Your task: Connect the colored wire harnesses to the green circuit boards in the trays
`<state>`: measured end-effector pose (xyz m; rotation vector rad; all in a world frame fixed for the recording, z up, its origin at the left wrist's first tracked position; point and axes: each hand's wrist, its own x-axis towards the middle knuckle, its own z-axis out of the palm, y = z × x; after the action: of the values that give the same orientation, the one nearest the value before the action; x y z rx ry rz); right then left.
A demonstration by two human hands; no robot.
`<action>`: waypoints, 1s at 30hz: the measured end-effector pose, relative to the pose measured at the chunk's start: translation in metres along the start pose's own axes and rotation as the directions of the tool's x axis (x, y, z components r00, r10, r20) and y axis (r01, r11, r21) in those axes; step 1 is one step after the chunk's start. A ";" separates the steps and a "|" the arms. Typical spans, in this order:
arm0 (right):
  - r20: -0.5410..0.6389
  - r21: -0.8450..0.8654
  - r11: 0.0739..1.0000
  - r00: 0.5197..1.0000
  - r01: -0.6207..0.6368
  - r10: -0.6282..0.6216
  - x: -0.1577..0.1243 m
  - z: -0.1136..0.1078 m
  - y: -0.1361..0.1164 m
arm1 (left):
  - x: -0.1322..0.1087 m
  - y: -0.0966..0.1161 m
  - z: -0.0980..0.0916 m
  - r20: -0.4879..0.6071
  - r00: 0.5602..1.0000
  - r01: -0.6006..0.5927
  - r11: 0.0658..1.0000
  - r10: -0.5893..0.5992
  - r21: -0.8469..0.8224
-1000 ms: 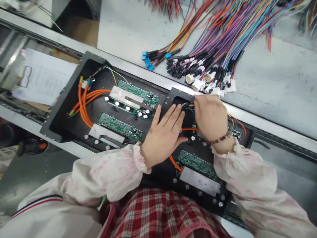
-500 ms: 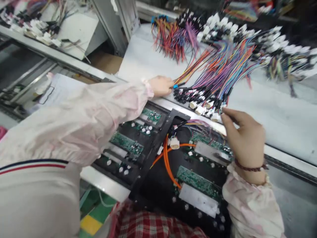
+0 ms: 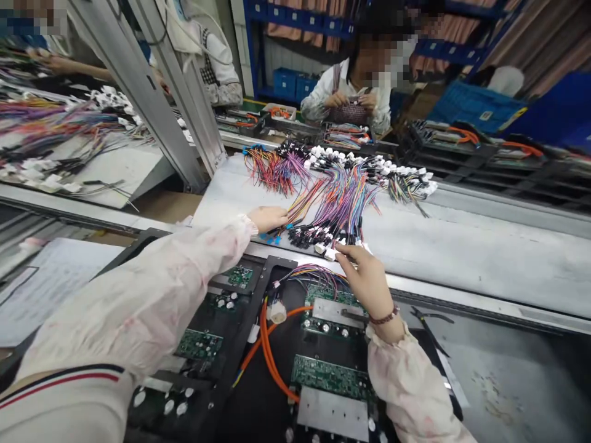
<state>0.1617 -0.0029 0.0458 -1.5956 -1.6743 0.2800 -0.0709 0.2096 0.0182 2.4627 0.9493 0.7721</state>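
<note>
L hand lies half open on the bench edge, fingers loosely together, holding nothing, just beside blue connectors of a multicolored wire bundle on a gray bench. R hand reaches thumb & fingers to the bundle's white connectors, grip unclear. Below: black tray w/ green circuit boards, orange cables

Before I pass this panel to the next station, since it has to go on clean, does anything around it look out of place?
Yes, on the black panel, a white connector lies loose beside the orange cables, apparently unplugged. A thin multicoloured wire bundle also arcs unsecured above a green circuit board. Neither looks fastened down.
</note>
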 end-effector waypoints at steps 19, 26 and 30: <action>-0.101 -0.225 0.965 0.982 0.132 -0.158 -0.057 -0.066 -0.062 | -0.083 0.246 -0.027 -0.061 0.812 -0.049 0.037 -0.581 -0.998; 0.385 -0.343 0.932 0.923 0.114 0.029 -0.115 -0.094 -0.001 | -0.119 0.227 0.043 0.259 0.709 0.390 0.059 -0.656 -0.919; 0.537 -0.298 0.954 0.830 0.022 0.149 -0.127 -0.111 0.011 | -0.123 0.227 0.065 0.260 0.702 0.418 0.087 -0.663 -0.904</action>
<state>0.2302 -0.1563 0.0636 -1.9174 -2.1868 0.6037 0.0037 -0.0448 0.0441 0.8346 0.9747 0.9242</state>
